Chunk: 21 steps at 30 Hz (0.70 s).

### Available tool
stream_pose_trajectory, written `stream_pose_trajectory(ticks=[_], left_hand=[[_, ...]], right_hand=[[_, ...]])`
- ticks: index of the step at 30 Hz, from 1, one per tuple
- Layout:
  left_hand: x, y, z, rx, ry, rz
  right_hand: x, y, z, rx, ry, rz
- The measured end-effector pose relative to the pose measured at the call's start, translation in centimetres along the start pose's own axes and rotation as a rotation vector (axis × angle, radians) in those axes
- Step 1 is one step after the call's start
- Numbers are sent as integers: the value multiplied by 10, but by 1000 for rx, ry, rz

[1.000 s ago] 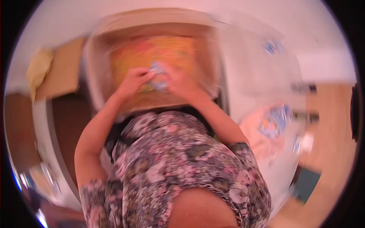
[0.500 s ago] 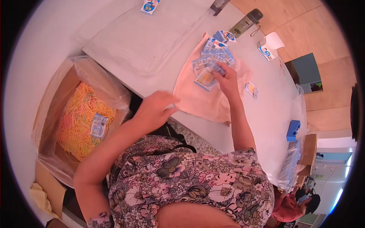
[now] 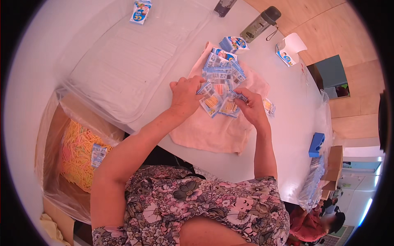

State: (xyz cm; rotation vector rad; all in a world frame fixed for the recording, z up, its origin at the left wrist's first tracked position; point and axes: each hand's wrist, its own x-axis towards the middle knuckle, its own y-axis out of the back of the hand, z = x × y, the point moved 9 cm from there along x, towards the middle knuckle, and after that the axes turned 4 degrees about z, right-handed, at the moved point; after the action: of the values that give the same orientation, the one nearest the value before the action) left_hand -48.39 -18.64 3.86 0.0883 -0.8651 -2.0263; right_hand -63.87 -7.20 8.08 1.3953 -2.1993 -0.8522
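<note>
Several small clear packets (image 3: 217, 74) with blue-striped ends lie in a loose pile on a pink cloth (image 3: 197, 133). My left hand (image 3: 186, 96) is closed at the pile's left side, pinching the striped end of a packet with yellow sticks (image 3: 211, 101). On the other side, my right hand (image 3: 253, 108) pinches the upper end of another packet of yellow sticks (image 3: 230, 107). Between them shows a packet with pinkish sticks (image 3: 221, 89). One more packet (image 3: 269, 107) lies just right of my right hand.
Left of me, a plastic-lined box (image 3: 51, 139) holds loose yellow and pink sticks (image 3: 80, 156) and a packet (image 3: 98, 155). A clear plastic tray (image 3: 119, 74) lies at far left. Beyond the cloth stand a bottle (image 3: 260, 25) and an opened small carton (image 3: 287, 55). A person (image 3: 308, 225) is at lower right.
My left hand has moved up and right from the table's near edge to a packet, and now grips it. My right hand still holds a packet. The view has shifted slightly.
</note>
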Motion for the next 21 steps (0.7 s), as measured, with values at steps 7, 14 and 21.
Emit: stream_pose_trajectory(ticks=[7, 14, 21], left_hand=[[24, 9, 52, -89, -339, 145], [40, -19, 21, -54, -31, 89], [31, -16, 36, -471, -130, -17]], right_hand=[[18, 2, -30, 62, 254, 57], [20, -3, -18, -113, 274, 116], [-3, 10, -16, 14, 348, 250]])
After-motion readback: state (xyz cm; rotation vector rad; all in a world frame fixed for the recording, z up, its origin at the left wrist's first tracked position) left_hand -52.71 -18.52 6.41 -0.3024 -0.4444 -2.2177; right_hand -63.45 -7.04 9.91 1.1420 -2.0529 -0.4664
